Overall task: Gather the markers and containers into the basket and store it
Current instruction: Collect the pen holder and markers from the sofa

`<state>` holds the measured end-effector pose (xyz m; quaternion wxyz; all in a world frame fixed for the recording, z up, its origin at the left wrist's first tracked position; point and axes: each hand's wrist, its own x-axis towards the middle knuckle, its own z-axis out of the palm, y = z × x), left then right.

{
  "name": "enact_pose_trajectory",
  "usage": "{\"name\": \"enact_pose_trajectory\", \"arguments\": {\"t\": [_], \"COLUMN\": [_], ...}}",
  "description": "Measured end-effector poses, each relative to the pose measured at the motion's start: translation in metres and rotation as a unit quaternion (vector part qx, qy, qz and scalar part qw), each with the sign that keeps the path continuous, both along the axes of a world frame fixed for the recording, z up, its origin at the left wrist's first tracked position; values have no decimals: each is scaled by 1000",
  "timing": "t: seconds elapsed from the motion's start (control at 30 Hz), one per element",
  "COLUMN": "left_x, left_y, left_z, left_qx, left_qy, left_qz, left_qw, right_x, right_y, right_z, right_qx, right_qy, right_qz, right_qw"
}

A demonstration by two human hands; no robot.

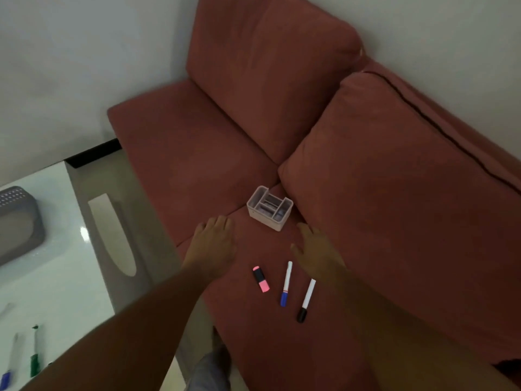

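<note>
From the head camera, both bare arms reach forward over the dusty-red fabric sofa (pixel 197 165). The left hand (pixel 215 244) hovers palm-down with fingers loosely spread, holding nothing. The right hand (pixel 315 255) is likewise flat and open, empty, just in front of the small pale pink plastic container with inner compartments (pixel 269 211), which stands upright on the seat near the back cushion.

Three markers lie on the seat between the arms: a short pink-and-black highlighter (pixel 261 278), a white marker with blue cap (pixel 286 283) and a white marker with black cap (pixel 306 300).

The grey perforated plastic basket (pixel 19 221) sits on the glossy white table (pixel 62 263), where two more markers show: one green-capped (pixel 34 359), one blue-capped (pixel 7 376).
</note>
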<state>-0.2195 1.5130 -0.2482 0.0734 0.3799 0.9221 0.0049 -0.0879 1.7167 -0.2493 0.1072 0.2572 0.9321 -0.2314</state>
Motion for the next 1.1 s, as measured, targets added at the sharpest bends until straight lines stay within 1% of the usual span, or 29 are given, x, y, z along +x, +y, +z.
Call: {"name": "enact_pose_trajectory", "arguments": {"t": [0.07, 0.13, 0.2, 0.3, 0.37, 0.47, 0.57, 0.67, 0.7, 0.77, 0.83, 0.87, 0.97, 1.0, 1.03, 1.1], "left_x": [-18, -39, -62, -91, -109, -129, -142, -146, -143, -135, -126, -121, -108, -101, -92, -77], "left_y": [12, 30, 51, 78, 93, 105, 108, 105, 102, 94, 77, 66, 24, 7, -16, -43], "left_z": [-15, -34, -60, -91, -111, -134, -158, -169, -165, -154, -151, -151, -150, -150, -145, -133], "left_qx": [-12, -1, 30, 62, 70, 69, 84, 111, 126, 168, 218, 232, 195, 190, 193, 227], "left_qy": [-36, -98, -169, -274, -326, -372, -414, -448, -468, -514, -530, -534, -508, -497, -488, -480], "left_qz": [17, 59, 111, 175, 192, 198, 199, 161, 160, 175, 199, 209, 289, 327, 365, 426], "left_qw": [999, 993, 979, 944, 923, 904, 884, 872, 860, 823, 795, 786, 787, 781, 769, 733], "right_x": [-19, -36, -53, -76, -93, -117, -136, -149, -155, -160, -161, -160, -160, -161, -162, -165], "right_y": [6, 12, 17, 25, 28, 34, 36, 31, 25, 15, 4, -3, -25, -38, -55, -79], "right_z": [-14, -31, -50, -81, -99, -116, -134, -152, -151, -148, -145, -144, -134, -130, -123, -118], "right_qx": [-27, -66, -115, -172, -179, -197, -234, -286, -300, -310, -307, -302, -304, -305, -306, -313], "right_qy": [8, 2, -13, -47, -69, -92, -79, -54, -43, -10, 17, 17, -23, -27, -31, -37], "right_qz": [-33, -86, -150, -220, -245, -291, -320, -339, -343, -339, -322, -311, -268, -254, -231, -202], "right_qw": [999, 994, 982, 959, 950, 932, 914, 895, 889, 888, 896, 901, 914, 917, 923, 927]}}
